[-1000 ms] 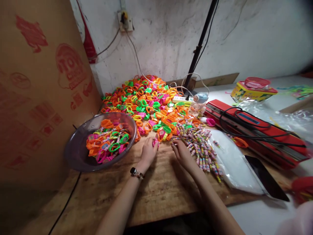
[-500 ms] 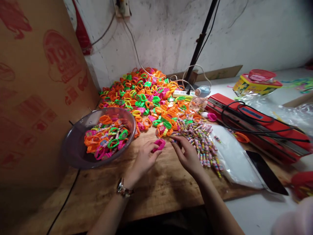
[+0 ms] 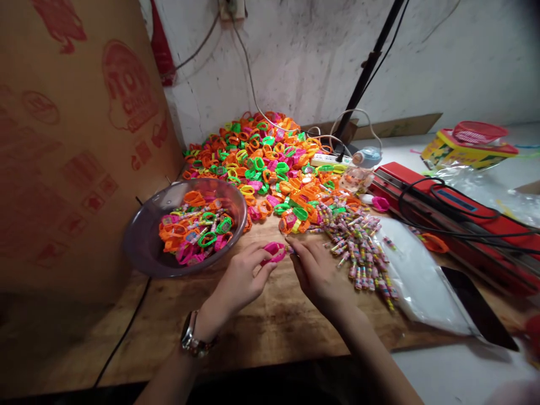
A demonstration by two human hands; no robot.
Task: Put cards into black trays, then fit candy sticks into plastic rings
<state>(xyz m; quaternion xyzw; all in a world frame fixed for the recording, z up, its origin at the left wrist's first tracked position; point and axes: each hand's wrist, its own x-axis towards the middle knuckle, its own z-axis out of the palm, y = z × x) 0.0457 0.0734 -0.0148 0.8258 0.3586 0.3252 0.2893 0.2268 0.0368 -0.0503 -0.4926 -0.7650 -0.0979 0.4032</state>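
We see the left hand (image 3: 240,278) pinching a pink toy band (image 3: 274,251) between thumb and fingertips, just above the wooden board (image 3: 270,326). The right hand (image 3: 316,273) meets it from the other side, its fingertips touching the band's far end; whether it also grips one of the small candy rolls we cannot tell, because its own fingers cover that spot. The two hands are close together, almost touching at the band.

Left of the left hand stands a purple bowl (image 3: 145,247) half filled with more bands. Beyond both hands lies a big heap of orange, green and pink bands (image 3: 261,163), too tangled for us to pick out single pieces. Just right of the right hand spreads a pile of striped candy rolls (image 3: 363,253), and past it a clear plastic bag (image 3: 415,281) partly overlain by a dark flat object (image 3: 476,306). A red machine (image 3: 464,216) runs off the right edge. The left wrist carries a watch (image 3: 190,340); both forearms are cut off below.
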